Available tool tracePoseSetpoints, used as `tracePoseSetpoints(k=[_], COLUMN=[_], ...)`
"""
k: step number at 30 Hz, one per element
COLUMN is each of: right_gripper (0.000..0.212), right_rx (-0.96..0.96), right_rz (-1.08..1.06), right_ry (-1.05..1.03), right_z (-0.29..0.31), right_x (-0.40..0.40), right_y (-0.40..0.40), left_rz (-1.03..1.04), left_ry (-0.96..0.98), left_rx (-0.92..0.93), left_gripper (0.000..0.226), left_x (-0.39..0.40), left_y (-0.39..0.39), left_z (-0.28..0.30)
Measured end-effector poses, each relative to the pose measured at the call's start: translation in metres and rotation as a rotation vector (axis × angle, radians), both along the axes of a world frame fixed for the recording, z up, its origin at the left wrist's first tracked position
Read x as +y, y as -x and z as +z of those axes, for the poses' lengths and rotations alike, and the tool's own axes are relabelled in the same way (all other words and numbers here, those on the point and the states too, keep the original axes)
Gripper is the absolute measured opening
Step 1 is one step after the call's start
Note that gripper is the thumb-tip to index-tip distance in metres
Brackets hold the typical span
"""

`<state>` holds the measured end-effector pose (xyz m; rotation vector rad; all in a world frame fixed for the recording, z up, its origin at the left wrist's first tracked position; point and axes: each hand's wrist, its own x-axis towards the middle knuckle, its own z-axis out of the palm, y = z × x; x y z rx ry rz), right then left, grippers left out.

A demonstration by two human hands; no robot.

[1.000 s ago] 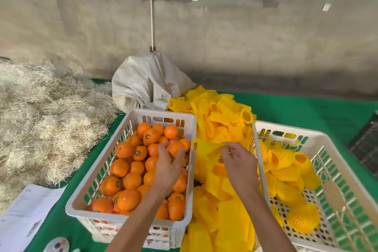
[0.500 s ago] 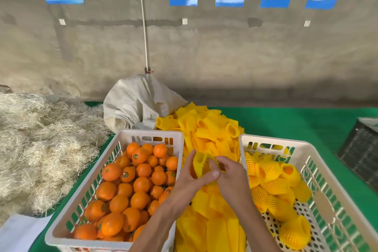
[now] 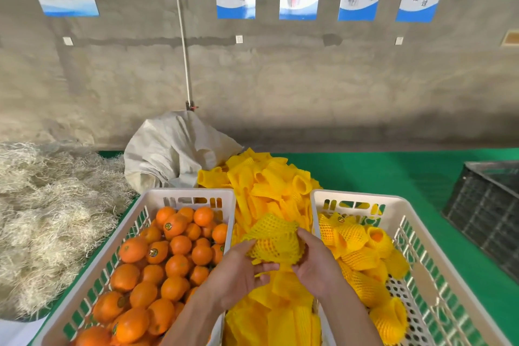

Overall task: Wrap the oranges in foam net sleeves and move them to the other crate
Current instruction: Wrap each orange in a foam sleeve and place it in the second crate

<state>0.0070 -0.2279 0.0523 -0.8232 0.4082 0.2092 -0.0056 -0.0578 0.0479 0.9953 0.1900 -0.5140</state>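
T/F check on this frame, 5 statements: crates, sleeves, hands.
1. Both hands hold one stretched foam net sleeve between the crates. True: left hand, right hand.
2. The left crate holds bare oranges. True.
3. The right crate is empty. False: it holds several wrapped oranges.
4. The spare sleeves are piled inside the left crate. False: the sleeve pile lies between and behind the crates.
5. The table cover is green. True.
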Motion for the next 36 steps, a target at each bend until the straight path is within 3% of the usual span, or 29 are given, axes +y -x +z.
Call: tracePoseSetpoints(k=[7, 12, 17, 20, 24, 31, 33, 36], right_gripper=[0.024, 0.022, 0.040, 0.035, 0.024, 0.038, 0.038, 0.037], right_rx=[0.037, 0.047, -0.138, -0.083, 0.093, 0.154, 0.127, 0.023], right_rz=[-0.101, -0.125, -0.287, -0.216, -0.048, 0.195, 0.175, 0.005], right_ry=[0.283, 0.348, 0.760, 0.630, 0.304, -0.037, 0.049, 0.508], right_z=[0.002, -0.006, -0.018, -0.022, -0.019, -0.024, -0.028, -0.036], right_x=[-0.006, -0.010, -0.012, -0.014, -0.019, -0.025, -0.025, -0.028], right_y=[-0.003, -0.001, 0.007, 0.007, 0.001, 0.011, 0.012, 0.013], left_rz=[-0.088, -0.105, -0.175, -0.139, -0.158, -0.324, -0.288, -0.088], left_ry=[0.231, 0.349, 0.405, 0.418, 0.382, 0.330, 0.291, 0.261], left_rx=[0.160, 0.274, 0.298, 0.270, 0.287, 0.300, 0.283, 0.206], left_gripper=[0.069, 0.066, 0.048, 0.047, 0.053, 0.068, 0.065, 0.059], left_x=[-0.009, -0.018, -0.025, -0.028, -0.026, -0.019, -0.019, -0.020], left_y=[0.011, 0.016, 0.018, 0.016, 0.018, 0.018, 0.018, 0.015], left_z=[0.000, 0.001, -0.002, -0.001, -0.004, -0.005, -0.007, -0.015])
